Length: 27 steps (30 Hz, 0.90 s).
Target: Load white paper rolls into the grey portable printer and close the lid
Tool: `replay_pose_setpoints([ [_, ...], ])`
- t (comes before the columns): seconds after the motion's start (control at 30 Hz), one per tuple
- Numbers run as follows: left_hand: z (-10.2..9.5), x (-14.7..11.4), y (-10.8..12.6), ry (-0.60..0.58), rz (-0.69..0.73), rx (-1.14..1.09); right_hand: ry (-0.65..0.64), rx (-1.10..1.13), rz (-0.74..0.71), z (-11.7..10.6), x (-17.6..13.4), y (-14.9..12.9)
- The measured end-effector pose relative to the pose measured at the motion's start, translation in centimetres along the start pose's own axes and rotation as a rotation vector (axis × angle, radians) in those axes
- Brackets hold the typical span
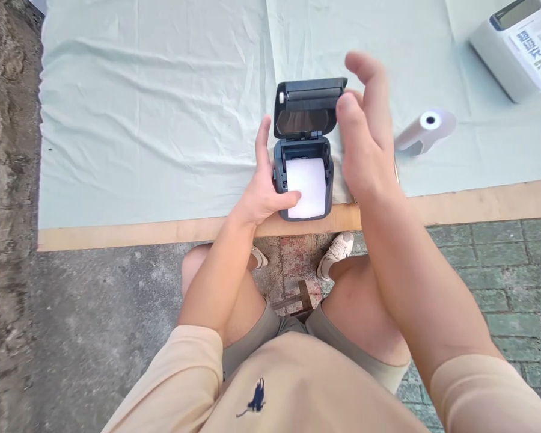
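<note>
A small dark thermal printer (329, 198) sits at the table's front edge with its lid (305, 120) swung up. In its bay lies white paper (310, 180), a roll seen from above. My left hand (267, 191) grips the printer's left side, thumb pressed on the paper and index finger stretched up along the body. Beside the lid's right edge is my right hand (367, 132), its thumb at or against the lid's corner and its index finger raised apart. Whether its other fingers touch the lid is hidden.
A loose white paper roll (426, 129), partly unwound, stands right of my right hand. At the back right is a white box-shaped device (518, 51) with a dark panel and printed label. A pale cloth (153, 120) covers the table, whose wooden edge (117, 236) faces me.
</note>
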<state>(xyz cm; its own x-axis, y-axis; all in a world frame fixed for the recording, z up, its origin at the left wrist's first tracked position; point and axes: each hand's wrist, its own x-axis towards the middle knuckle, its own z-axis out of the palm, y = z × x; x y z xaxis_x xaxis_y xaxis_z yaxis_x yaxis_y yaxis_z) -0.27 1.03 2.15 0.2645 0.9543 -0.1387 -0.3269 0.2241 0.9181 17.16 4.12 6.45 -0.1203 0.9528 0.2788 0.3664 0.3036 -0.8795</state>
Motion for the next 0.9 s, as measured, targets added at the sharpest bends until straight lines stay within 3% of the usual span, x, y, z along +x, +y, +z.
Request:
replay_pose_setpoints([
  [0.07,-0.1,-0.1,0.1,0.0,0.008,0.012,0.055,0.18,0.038,0.5,0.2,0.1],
  [0.13,-0.3,-0.3,0.1,-0.015,0.005,0.039,0.076,0.198,0.051,0.9,-0.6,0.4],
  [0.33,-0.4,-0.1,-0.1,-0.116,0.062,-0.045,-0.173,0.205,0.164,1.1,-4.0,3.1],
  [0.43,-0.1,-0.1,-0.2,-0.055,0.035,-0.081,-0.238,0.257,0.156,1.1,-4.3,4.1],
  [0.67,-0.1,0.3,-0.3,0.039,-0.034,-0.257,-0.168,0.313,0.192,1.4,-3.9,4.1],
  [0.8,0.9,0.3,0.0,0.175,-0.071,-0.246,-0.117,0.336,0.084,2.1,-3.7,3.3],
  [0.9,1.7,0.1,0.3,0.201,-0.031,-0.287,-0.128,0.349,0.088,2.5,-3.5,2.8],
])
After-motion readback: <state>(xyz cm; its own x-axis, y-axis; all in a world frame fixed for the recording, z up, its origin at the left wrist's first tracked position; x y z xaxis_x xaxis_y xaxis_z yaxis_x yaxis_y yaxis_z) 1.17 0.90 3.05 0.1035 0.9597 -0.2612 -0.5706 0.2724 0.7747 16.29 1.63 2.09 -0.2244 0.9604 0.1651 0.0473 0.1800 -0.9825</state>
